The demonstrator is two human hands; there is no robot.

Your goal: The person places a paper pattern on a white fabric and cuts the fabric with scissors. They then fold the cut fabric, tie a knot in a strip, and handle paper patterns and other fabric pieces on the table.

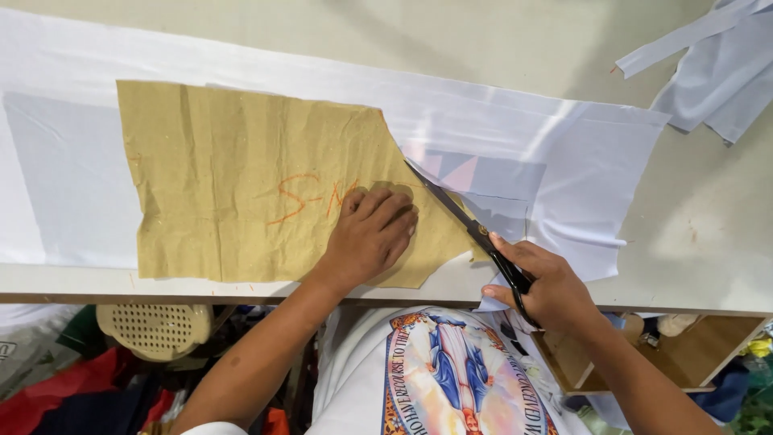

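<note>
From my view over the table point(708, 242), I see the left hand point(370, 234) pressed flat, fingers spread, on a tan paper pattern point(233, 177) near the centre of the frame; the palm covers part of the orange handwriting on it, so I can't read the whole mark. The pattern lies on white fabric point(564, 161) that runs across the table from the left edge, where it is cut off, to the right of centre. The right hand point(551, 286), lower right of centre, is clamped around the handles of black scissors point(475, 229); the handles are hidden inside the fingers, and only the blades show, running up and to the left along the pattern's slanted right edge. I can't tell how far apart the blades are, since they read as one dark line against the cloth. More pale fabric pieces point(717, 72) sit at the upper right corner, partly out of frame. Below the table edge, on the left, a jumble of coloured cloth point(80, 387) and a cream perforated object point(157, 326) are only partly visible.
</note>
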